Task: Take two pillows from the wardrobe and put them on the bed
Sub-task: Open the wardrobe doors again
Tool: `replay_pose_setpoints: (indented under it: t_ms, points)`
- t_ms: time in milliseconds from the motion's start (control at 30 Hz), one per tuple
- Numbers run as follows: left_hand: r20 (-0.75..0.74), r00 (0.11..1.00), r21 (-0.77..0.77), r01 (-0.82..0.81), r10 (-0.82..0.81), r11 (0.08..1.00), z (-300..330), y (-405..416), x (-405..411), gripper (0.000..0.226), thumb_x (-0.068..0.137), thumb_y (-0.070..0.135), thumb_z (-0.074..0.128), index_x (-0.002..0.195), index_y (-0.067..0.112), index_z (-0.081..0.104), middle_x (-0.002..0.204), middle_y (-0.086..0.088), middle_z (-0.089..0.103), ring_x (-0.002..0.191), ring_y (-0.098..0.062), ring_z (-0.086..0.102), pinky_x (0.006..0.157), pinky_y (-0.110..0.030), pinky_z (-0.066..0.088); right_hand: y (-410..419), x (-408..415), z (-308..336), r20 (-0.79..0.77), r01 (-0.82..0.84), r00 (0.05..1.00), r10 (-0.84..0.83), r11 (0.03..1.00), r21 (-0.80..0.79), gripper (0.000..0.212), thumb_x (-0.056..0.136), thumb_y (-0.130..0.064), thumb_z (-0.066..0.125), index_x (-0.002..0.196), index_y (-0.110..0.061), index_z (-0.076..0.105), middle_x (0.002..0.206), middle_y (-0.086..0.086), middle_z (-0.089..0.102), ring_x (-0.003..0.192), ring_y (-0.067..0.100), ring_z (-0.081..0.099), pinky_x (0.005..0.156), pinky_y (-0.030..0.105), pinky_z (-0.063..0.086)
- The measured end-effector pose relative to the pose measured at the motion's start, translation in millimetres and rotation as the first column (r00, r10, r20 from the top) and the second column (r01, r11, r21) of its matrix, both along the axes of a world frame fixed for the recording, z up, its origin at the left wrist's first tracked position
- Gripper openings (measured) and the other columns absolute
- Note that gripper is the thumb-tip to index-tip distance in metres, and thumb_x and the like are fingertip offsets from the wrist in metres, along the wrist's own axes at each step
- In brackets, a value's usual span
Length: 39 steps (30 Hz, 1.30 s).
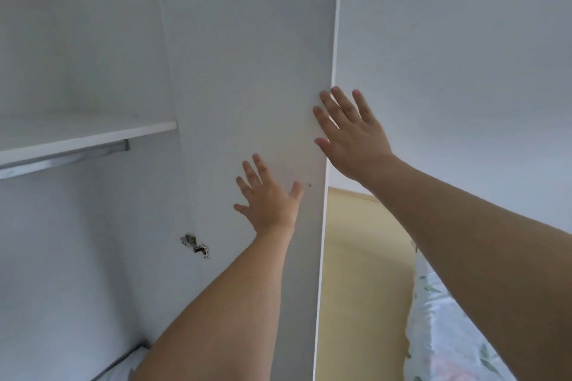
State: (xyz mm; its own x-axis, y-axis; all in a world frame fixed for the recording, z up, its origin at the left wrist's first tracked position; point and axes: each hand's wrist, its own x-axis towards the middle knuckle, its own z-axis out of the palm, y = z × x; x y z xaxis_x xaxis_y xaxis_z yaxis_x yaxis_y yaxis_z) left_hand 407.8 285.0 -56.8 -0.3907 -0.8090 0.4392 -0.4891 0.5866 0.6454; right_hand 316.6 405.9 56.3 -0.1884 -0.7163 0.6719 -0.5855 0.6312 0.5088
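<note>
Against the wardrobe door point(247, 71), left hand point(267, 198) and right hand point(353, 136) press flat — fingers spread.

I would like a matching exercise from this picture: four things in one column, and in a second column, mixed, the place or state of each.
Things
1. left hand
2. right hand
3. hanging rail
4. flowered bedding

Places or states
A. just under the wardrobe shelf
B. at the bottom right, below the right forearm
C. fingers spread, flat on the inner face of the open wardrobe door
D. fingers spread, at the free edge of the door, higher up

Pairs: 1-C, 2-D, 3-A, 4-B
</note>
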Motion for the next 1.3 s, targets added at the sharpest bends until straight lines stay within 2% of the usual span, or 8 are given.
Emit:
replay_pose_setpoints:
  t_ms: [133,233,333,467,600,967,1133,1300]
  points:
    - [0.111,0.99,-0.071,0.091,-0.083,0.993,5,-44,6,0.11,0.075,0.072,0.057,0.15,0.031,-0.013,0.161,-0.001,-0.012,0.147,-0.032,-0.001,0.103,-0.071,0.022,-3,-17,-9,0.046,0.038,0.998,-0.038,0.999,0.007,0.062,0.1,-0.044,0.021,0.153,-0.015,0.009,0.162,0.007,-0.002,0.148,0.022,-0.007,0.118,0.045,-0.012]
    - [0.109,0.986,-0.033,0.13,-0.126,0.991,5,-57,12,0.108,0.077,0.07,0.058,0.151,0.03,-0.01,0.161,-0.002,-0.008,0.147,-0.032,0.003,0.102,-0.07,0.025,-9,-16,-17,0.041,0.009,0.999,-0.008,1.0,-0.016,0.065,0.099,-0.038,0.032,0.153,-0.014,0.005,0.161,0.007,-0.007,0.148,0.025,-0.003,0.12,0.045,-0.006]
    - [0.116,0.983,-0.025,0.143,-0.139,0.989,4,-62,14,0.103,0.08,0.067,0.057,0.151,0.03,-0.006,0.162,-0.003,-0.005,0.147,-0.03,0.006,0.103,-0.068,0.025,-14,-9,-22,0.026,0.012,1.0,-0.01,0.999,-0.049,0.066,0.097,-0.034,0.033,0.152,-0.012,0.005,0.161,0.009,-0.004,0.148,0.027,-0.003,0.12,0.047,-0.005]
    - [0.14,0.977,-0.05,0.169,-0.16,0.984,0,-69,26,0.098,0.083,0.064,0.055,0.152,0.029,-0.005,0.162,-0.002,-0.003,0.147,-0.027,0.006,0.107,-0.065,0.024,-21,6,-29,0.037,0.042,0.999,-0.04,0.998,-0.04,0.066,0.097,-0.038,0.03,0.152,-0.009,0.006,0.161,0.01,-0.005,0.148,0.026,-0.006,0.119,0.048,-0.007]
    - [0.167,0.974,-0.082,0.169,-0.154,0.982,-7,-85,62,0.096,0.085,0.06,0.057,0.152,0.029,-0.004,0.162,-0.001,-0.002,0.148,-0.027,0.006,0.111,-0.062,0.021,-45,36,-39,0.055,-0.043,0.998,0.042,0.999,0.006,0.067,0.098,-0.042,0.026,0.151,-0.007,0.007,0.161,0.01,-0.003,0.148,0.026,-0.007,0.119,0.047,-0.009]
    - [0.291,0.953,-0.098,-0.058,0.084,0.994,-45,-172,199,0.09,0.089,0.049,0.058,0.153,0.025,-0.001,0.162,-0.004,0.0,0.148,-0.025,0.004,0.115,-0.057,0.016,-166,135,-88,0.268,-0.386,0.896,0.353,0.919,0.08,0.066,0.098,-0.038,0.028,0.152,-0.008,0.004,0.161,0.008,-0.005,0.148,0.024,-0.01,0.116,0.042,-0.015]
    - [0.367,0.906,-0.069,-0.2,0.212,0.977,-79,-207,257,0.084,0.092,0.052,0.051,0.153,0.024,0.0,0.162,-0.004,0.002,0.148,-0.025,0.005,0.116,-0.053,0.015,-235,173,-129,0.395,-0.562,0.781,0.484,0.82,0.106,0.065,0.098,-0.036,0.028,0.152,-0.009,0.005,0.161,0.008,-0.001,0.148,0.024,-0.008,0.116,0.041,-0.013]
    - [0.499,0.801,-0.083,-0.336,0.331,0.938,-114,-229,309,0.074,0.096,0.057,0.032,0.154,0.021,0.004,0.162,-0.005,0.005,0.148,-0.026,0.007,0.117,-0.051,0.013,-296,202,-175,0.526,-0.7,0.645,0.555,0.704,0.116,0.063,0.099,-0.035,0.026,0.152,-0.009,0.004,0.161,0.007,-0.002,0.148,0.023,-0.007,0.118,0.041,-0.011]
